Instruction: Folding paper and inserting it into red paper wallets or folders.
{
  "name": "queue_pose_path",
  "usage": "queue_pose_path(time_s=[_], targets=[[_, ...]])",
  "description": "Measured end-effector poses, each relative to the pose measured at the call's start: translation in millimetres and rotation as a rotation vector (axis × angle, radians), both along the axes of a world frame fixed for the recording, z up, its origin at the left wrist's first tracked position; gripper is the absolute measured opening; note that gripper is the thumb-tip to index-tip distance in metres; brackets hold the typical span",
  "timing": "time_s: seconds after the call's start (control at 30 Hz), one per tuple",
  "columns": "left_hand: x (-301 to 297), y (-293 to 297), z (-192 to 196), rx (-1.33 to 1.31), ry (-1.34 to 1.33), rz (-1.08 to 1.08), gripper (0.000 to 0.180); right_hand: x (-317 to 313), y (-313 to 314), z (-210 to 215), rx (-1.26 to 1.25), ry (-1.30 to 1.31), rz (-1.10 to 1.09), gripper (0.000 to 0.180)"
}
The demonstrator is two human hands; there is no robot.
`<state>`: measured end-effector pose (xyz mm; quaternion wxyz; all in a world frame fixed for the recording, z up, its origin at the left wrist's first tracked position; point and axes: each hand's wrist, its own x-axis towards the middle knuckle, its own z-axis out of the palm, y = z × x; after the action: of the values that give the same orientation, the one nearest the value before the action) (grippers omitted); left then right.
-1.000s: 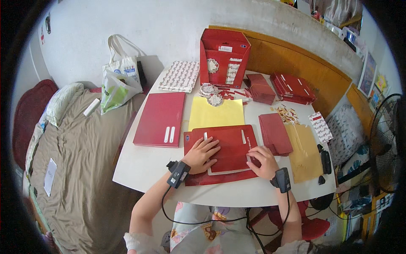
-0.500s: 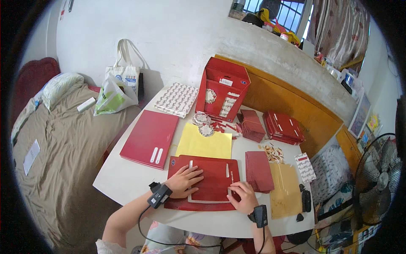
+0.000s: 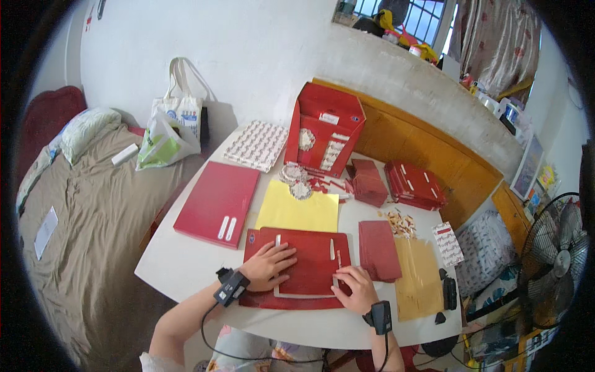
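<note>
A flat red cardboard piece (image 3: 310,263) with pale-edged slots lies on top of a wider red cardboard sheet (image 3: 297,304) at the near side of the table. Spread flat on its left part is my left hand (image 3: 268,265), fingers stretched out and holding nothing. At its right edge, my right hand (image 3: 355,289) has bent fingers, with thumb and forefinger closed together beside a slot. Whatever sits between those fingertips is hidden or too small to make out. Just right of this hand lies a stack of smaller red cards (image 3: 379,251).
Yellow paper (image 3: 297,209), a red folder stack (image 3: 218,204) and patterned white sheets (image 3: 256,146) lie beyond. A red display box (image 3: 325,133) stands at the back. Small scraps (image 3: 400,223) and tan paper (image 3: 418,279) are to the right, near a fan (image 3: 561,260).
Both hands keep nearly the same place on the red cardboard. The whole view has shifted very slightly.
</note>
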<state>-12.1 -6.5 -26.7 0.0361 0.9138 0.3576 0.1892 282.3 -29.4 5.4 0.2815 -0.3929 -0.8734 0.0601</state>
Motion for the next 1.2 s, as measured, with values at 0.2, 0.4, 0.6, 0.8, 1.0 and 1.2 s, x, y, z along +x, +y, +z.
queue_pose_path(time_s=[0.2, 0.4, 0.6, 0.8, 1.0, 1.2], targets=[[0, 0, 6, -0.013, -0.007, -0.007, 0.050, 1, -3, -3, 0.030, 0.002, -0.015, 0.025], [-1, 1, 5, -0.103, 0.010, 0.011, 0.051, 1, 0, -3, 0.031, 0.001, 0.015, 0.024], [6, 5, 7, -0.092, 0.030, 0.004, 0.052, 7, -2, 2, 0.015, 0.024, -0.013, 0.022], [3, 4, 7, -0.106, 0.035, 0.005, 0.052, 2, -1, 0, 0.000, 0.015, -0.004, 0.023], [1, 5, 1, -0.046, -0.028, 0.002, 0.049, 0, 2, -3, 0.005, 0.010, 0.005, 0.024], [7, -4, 14, -0.059, -0.007, -0.014, 0.049, 5, -9, 7, 0.019, 0.028, -0.005, 0.024]])
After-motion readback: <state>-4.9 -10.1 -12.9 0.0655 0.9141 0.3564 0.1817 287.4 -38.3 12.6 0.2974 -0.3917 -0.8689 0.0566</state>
